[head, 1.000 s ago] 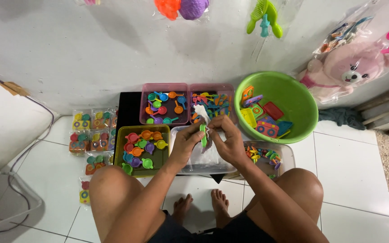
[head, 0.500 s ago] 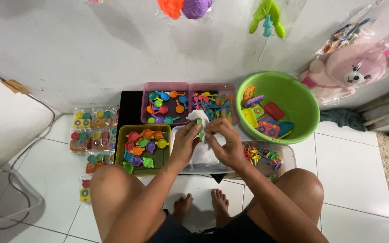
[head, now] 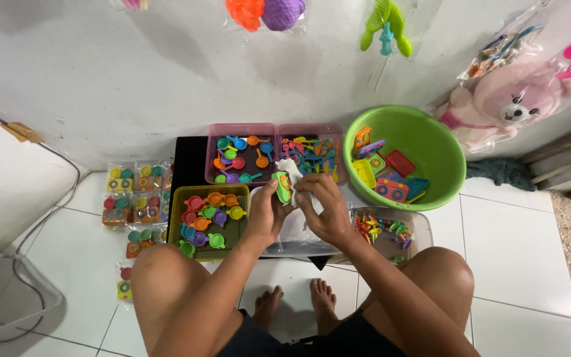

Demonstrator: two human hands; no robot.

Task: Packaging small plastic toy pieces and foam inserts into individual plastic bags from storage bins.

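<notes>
My left hand (head: 267,213) grips a small green plastic toy (head: 283,187) by its lower end. My right hand (head: 325,206) pinches a clear plastic bag (head: 290,168) against the toy's top. Both hands meet above a clear tub (head: 299,239) between my knees. A green tray (head: 180,198) of small colourful toy cups lies left of my left hand. Behind the hands stand a pink tray (head: 211,153) of toy pans and a second pink tray (head: 340,158) of toy utensils.
A green basin (head: 447,162) with flat toy pieces stands at the right. A clear tub (head: 421,231) of small toys sits by my right knee. Several packed toy bags (head: 133,198) lie on the tiles at left. A pink plush toy (head: 507,109) leans on the wall.
Both hands have shifted slightly with the green toy and bag; the white bag now sticks up above the toy.
</notes>
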